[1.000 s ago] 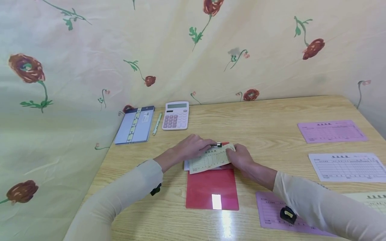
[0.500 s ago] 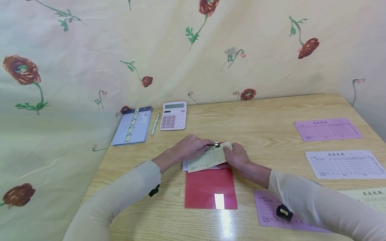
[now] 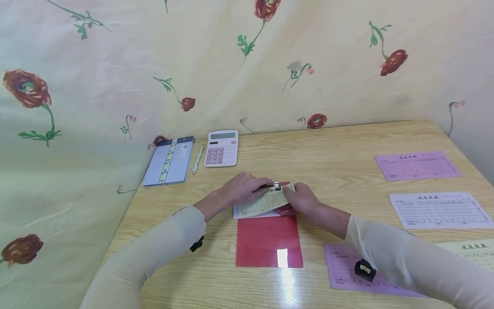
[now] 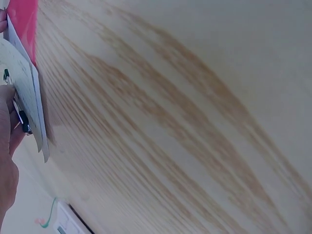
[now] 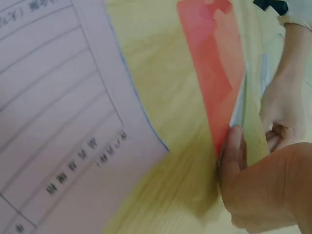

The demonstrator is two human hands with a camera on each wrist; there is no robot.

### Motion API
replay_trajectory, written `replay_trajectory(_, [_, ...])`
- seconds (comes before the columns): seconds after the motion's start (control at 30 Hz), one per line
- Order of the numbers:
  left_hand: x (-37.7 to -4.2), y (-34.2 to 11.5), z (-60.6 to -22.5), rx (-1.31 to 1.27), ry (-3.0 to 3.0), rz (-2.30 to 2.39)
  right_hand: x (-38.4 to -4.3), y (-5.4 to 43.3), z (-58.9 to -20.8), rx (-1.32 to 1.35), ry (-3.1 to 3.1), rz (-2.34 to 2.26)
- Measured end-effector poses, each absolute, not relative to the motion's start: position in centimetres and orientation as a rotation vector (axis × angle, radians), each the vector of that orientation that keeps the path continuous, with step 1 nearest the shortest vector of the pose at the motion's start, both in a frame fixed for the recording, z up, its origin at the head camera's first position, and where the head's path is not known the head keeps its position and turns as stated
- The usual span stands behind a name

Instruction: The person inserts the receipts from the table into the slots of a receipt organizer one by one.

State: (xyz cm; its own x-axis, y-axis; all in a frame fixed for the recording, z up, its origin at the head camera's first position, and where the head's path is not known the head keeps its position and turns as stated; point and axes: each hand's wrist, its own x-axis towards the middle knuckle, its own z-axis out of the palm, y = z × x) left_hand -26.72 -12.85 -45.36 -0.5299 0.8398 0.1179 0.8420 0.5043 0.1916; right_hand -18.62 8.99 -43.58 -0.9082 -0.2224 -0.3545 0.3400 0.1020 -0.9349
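Observation:
A red clipboard [image 3: 269,244] lies on the wooden table in the head view. My left hand [image 3: 247,188] grips the metal clip [image 3: 276,186] at its far end; in the left wrist view the fingers are on the clip [image 4: 23,118]. Beneath a pale yellow form [image 3: 262,204], a white form [image 3: 240,213] shows along its edge. My right hand [image 3: 302,199] pinches the right end of the yellow form, thumb on top. In the right wrist view, that hand [image 5: 261,187] is at the sheets' edge beside the red board [image 5: 200,58]. Whether the sheets sit under the clip is hard to see.
A calculator [image 3: 221,149], a pen [image 3: 198,159] and a blue folder-like item [image 3: 168,163] lie at the back left. On the right are a purple form [image 3: 418,166], a white form [image 3: 440,210] and a yellow form [image 3: 472,253]. Another purple form [image 3: 341,266] lies under the right forearm.
The yellow form has shifted slightly away from me and sits closer over the white form. My right hand has moved a little left toward the clip. The left hand keeps its grip.

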Motion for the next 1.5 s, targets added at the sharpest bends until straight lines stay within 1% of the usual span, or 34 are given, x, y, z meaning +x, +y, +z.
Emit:
replay_trajectory(0.17, [-26.9,-12.9,-45.5,-1.523,-2.728,-0.374,-19.1,10.4,-43.7,0.034,1.880,-1.804])
replay_trajectory(0.47, [-26.7,-13.0,-45.3,-1.485,-2.766,-0.336,-19.8,12.5,-43.6,-0.157,2.039,-1.523])
replay_trajectory(0.97, [-26.5,-12.8,-45.5,-1.528,-2.635,-0.164,-19.8,12.0,-43.9,-0.111,2.120,-1.468])
replay_trajectory(1.5, [-26.6,-12.7,-45.3,-1.546,-2.634,-0.164,-19.8,11.6,-43.7,-0.086,2.141,-1.409])
